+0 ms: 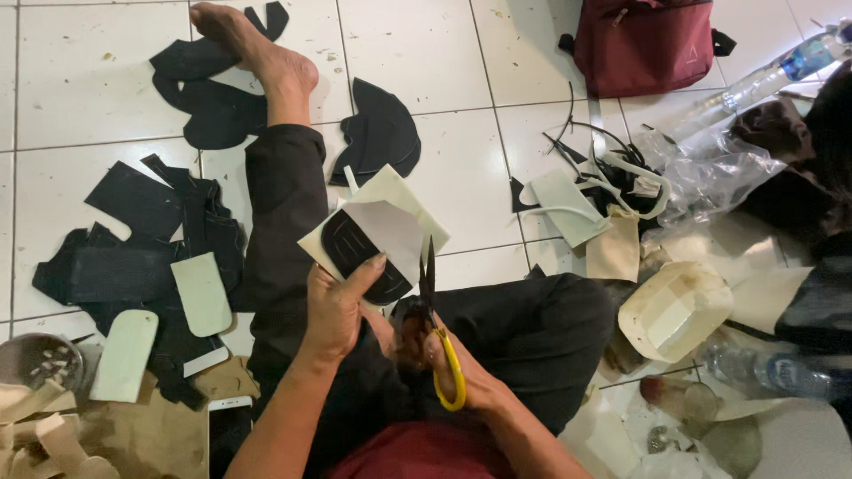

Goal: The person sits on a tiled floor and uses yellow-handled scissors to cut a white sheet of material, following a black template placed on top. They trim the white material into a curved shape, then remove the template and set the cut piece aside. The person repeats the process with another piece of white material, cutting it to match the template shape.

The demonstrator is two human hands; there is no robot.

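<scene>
My left hand (342, 306) holds a cream sheet (390, 222) with a black rounded patch glued on it, thumb pressed on the black part. My right hand (448, 355) grips scissors with yellow handles (435, 324), their dark blades pointing up and cutting into the sheet's lower right edge. Both hands work above my lap, over black trousers (524, 328). My left leg stretches out over the tiled floor, bare foot (257, 49) at the top.
Black cut fabric pieces (377, 133) and cream cut-outs (200, 293) lie on the white tiles to the left. A maroon bag (643, 40), plastic bottles (763, 80), clear wrap and scrap piles sit to the right. A metal bowl (35, 359) stands at lower left.
</scene>
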